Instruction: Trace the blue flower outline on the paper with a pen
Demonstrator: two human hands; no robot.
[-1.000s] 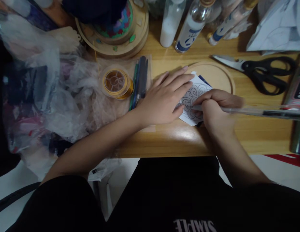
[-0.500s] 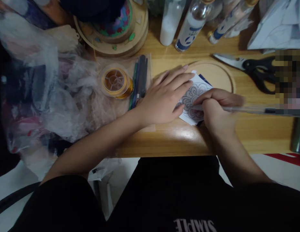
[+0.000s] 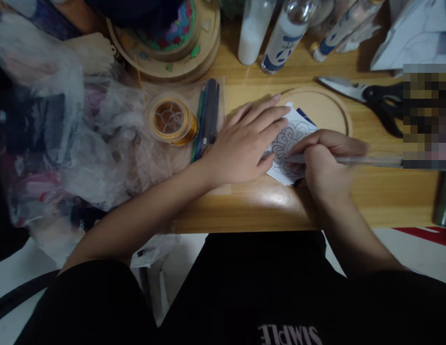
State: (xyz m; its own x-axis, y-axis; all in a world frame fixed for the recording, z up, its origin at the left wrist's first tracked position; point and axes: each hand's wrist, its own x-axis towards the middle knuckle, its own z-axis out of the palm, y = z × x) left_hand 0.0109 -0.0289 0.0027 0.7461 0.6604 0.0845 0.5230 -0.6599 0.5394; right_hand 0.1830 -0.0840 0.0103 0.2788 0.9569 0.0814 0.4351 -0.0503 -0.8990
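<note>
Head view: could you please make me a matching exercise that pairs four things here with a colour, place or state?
1. Scissors
2. Spool
3. Left hand
4. Clear pen

A. Gripped by the right hand
B. Black handles
C. Flat, fingers over the drawing's edge
D. Golden yellow

Pairs: 1-B, 2-D, 3-C, 4-A

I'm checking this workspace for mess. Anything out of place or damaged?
Crumpled plastic droops past the table's front edge, which looks untidy. The patterned paper beside the left hand's fingers sits crooked over a dark blue piece. I see no spill or damage.
</note>
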